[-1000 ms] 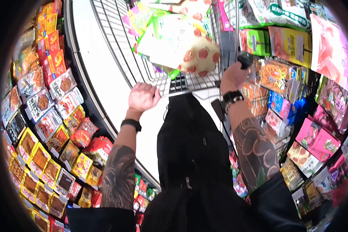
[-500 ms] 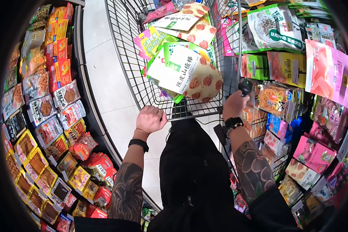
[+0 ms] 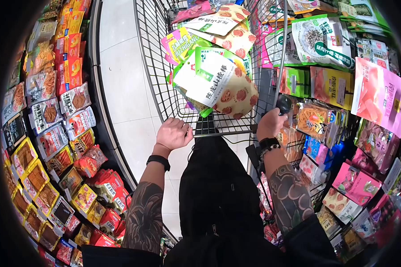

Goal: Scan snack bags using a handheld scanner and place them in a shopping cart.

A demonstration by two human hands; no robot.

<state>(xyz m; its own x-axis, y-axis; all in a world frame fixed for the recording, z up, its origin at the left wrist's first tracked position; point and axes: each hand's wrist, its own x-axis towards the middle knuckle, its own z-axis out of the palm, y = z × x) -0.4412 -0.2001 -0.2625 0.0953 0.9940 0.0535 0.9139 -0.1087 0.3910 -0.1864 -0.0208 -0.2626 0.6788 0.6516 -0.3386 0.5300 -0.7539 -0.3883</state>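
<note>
A wire shopping cart (image 3: 152, 66) is in front of me, with several snack bags in it. On top lies a cream and white bag (image 3: 236, 95) with red fruit prints. A yellow and pink bag (image 3: 181, 44) is behind it, beside more fruit-print bags (image 3: 218, 22). My left hand (image 3: 174, 133) is closed around the left end of the cart's near bar, a dark band on its wrist. At the bar's right end, my right hand (image 3: 271, 124) is curled round the cart's corner, just below a black rounded grip (image 3: 284, 103). Its fingertips are partly hidden.
Shelves of packaged snacks (image 3: 49, 147) run along my left, behind a dark shelf edge (image 3: 113, 147). Hanging bags (image 3: 321, 42) and a protruding pink bag (image 3: 381, 98) stand close on the right. Pale floor tiles (image 3: 120, 75) lie between the left shelf and the cart.
The view has turned slightly: the cart sits a little further right, left shelves have slid left and up, and lower right bags appear lower. Both hands keep their places on the cart.
</note>
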